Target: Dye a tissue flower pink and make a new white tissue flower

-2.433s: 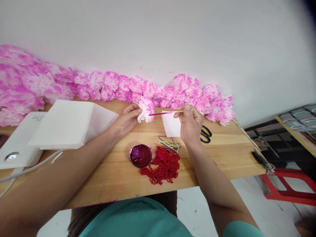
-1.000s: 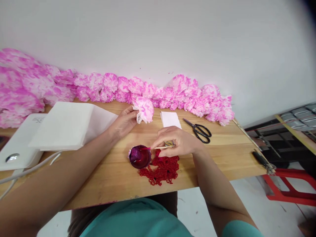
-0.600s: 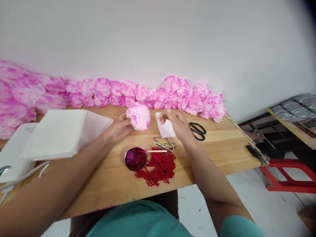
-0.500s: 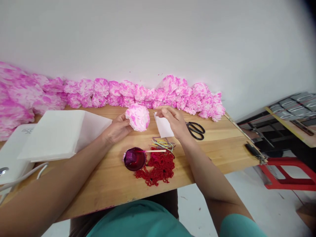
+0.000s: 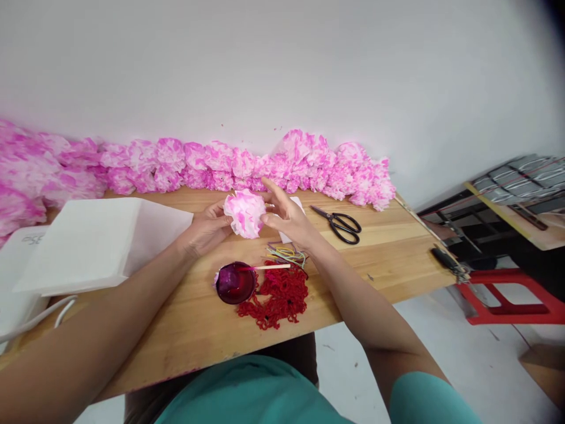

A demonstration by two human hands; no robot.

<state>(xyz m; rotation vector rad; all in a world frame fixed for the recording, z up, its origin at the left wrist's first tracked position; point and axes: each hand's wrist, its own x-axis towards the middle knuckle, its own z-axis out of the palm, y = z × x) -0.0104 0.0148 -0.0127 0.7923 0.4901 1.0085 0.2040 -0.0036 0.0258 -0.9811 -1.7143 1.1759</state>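
Pinching a flower [image 5: 244, 214] with left hand [image 5: 209, 227]; holding right hand [image 5: 289, 219] spread at its edge, above the bench [image 5: 392, 259].

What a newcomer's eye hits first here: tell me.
Probably the bank of pink and white blooms along the wall. Next, the lone flower in the left hand, the right hand spread beside it. Then the red yarn near the front edge of the table, right of the cup.

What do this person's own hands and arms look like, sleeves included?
The left hand and right hand are bare, without gloves or watch. A short, plain teal sleeve shows on the right arm; no left sleeve is in view.
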